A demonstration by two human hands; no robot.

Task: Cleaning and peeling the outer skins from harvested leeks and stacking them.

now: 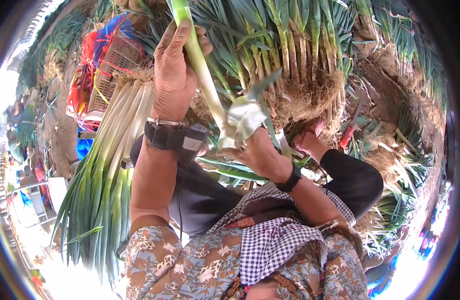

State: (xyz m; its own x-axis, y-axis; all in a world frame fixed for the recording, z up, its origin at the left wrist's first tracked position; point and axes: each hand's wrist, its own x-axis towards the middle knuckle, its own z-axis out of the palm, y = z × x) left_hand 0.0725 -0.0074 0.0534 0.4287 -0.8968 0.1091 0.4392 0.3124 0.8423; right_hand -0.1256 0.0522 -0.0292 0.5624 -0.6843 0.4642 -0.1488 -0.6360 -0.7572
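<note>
My left hand (176,67) is wrapped round the upper stalk of a long leek (204,70), green at the top and white lower down. The leek slants down to the right, its lower end close to my right hand (264,156). In that hand is a crumpled, pale leek leaf (247,119), partly smeared by motion. Whether the leaf is still joined to the stalk, I cannot tell. Left of my left forearm lies a bundle of clean white-stemmed leeks (110,135), roots at the far end and green leaves toward me.
A large clump of unpeeled leeks (300,60) with tangled, soil-coloured roots lies ahead. To its right is a red-handled knife (348,136). A brown plastic basket (117,67) with red and blue bags is at the far left. Rooty leeks (385,155) lie right of my knee.
</note>
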